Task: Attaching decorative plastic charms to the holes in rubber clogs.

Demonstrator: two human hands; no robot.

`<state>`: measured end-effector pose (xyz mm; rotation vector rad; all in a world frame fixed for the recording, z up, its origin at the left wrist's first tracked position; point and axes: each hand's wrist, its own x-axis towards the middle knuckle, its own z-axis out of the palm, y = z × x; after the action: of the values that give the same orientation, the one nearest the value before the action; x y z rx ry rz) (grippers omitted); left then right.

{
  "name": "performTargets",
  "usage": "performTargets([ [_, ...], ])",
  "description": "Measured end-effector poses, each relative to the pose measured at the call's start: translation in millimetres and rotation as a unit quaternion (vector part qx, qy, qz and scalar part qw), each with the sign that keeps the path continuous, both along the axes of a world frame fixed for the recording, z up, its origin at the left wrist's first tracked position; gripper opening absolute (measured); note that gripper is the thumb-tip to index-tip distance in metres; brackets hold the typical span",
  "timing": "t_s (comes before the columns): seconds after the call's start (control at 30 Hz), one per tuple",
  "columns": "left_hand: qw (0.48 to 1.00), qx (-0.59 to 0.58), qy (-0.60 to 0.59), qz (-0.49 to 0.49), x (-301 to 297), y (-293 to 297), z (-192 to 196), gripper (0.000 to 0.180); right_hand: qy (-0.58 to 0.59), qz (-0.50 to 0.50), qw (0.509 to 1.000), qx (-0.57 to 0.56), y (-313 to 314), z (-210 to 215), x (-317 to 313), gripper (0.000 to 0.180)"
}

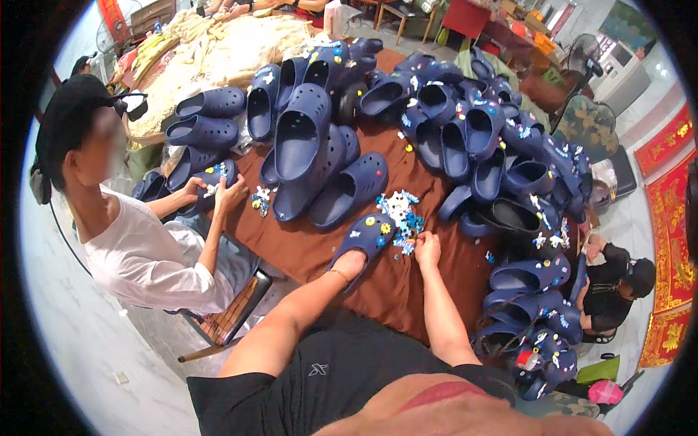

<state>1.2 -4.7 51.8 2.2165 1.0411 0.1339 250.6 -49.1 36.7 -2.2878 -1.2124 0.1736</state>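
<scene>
My left hand [353, 264] reaches into the opening of a navy clog [374, 231] and holds it, the fingers hidden inside. Yellow and white charms sit on the clog's perforated top. Just to its right, a loose pile of small blue and white shoe charms [402, 211] lies on the brown cloth. At the pile's near right edge is my right hand [428, 248], with fingers drawn together; anything between them is too small to make out. Beyond the left hand stand several undecorated navy clogs [298, 138], some stacked.
A large heap of navy clogs [454, 138], many with charms, fills the right side of the brown cloth [283, 240]. At left a seated person [145, 240] handles another clog [211, 185] beside a small charm cluster [260, 200]. Another person [618, 283] sits at far right.
</scene>
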Motion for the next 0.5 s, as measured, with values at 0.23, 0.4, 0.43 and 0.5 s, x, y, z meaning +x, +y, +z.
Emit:
performTargets([
  [0.23, 0.997, -0.057, 0.059, -0.003, 1.4, 1.4, 6.6, 0.037, 0.099, 0.004, 0.995, 0.015, -2.0, -6.1, 5.3, 0.022],
  [0.4, 1.000, -0.006, 0.020, 0.013, -0.1, -4.6, 8.2, 0.034, 0.056, 0.000, 0.998, 0.006, -4.6, -5.3, -0.8, 0.017],
  [0.43, 1.000, 0.020, 0.002, 0.017, -0.6, -6.2, 8.7, 0.031, 0.047, 0.006, 0.999, 0.020, -4.6, -5.3, -1.0, 0.014],
  [0.5, 0.991, 0.122, -0.051, 0.010, 0.2, -5.6, 10.1, 0.030, 0.053, 0.020, 0.998, 0.036, -4.0, -5.5, 1.0, 0.014],
])
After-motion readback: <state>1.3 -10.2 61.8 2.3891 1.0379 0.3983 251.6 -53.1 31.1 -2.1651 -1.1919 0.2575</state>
